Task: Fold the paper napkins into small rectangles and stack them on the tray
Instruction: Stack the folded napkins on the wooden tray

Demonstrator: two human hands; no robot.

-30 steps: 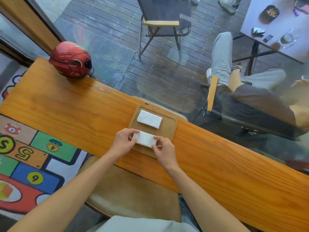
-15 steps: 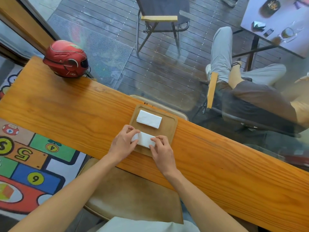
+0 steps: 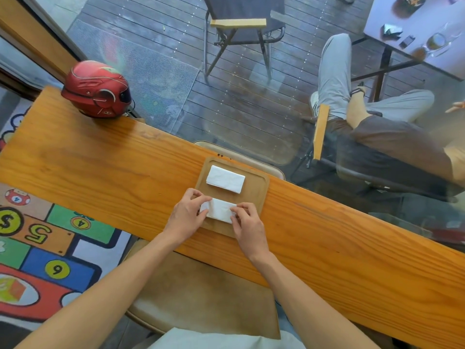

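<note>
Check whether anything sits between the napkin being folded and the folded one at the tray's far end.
Nothing visible does. The napkin held by the left hand and right hand lies at the tray's near end; only bare tray separates it from the folded napkin.

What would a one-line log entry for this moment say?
both hands pinch napkin | over tray | folded stack behind
</note>
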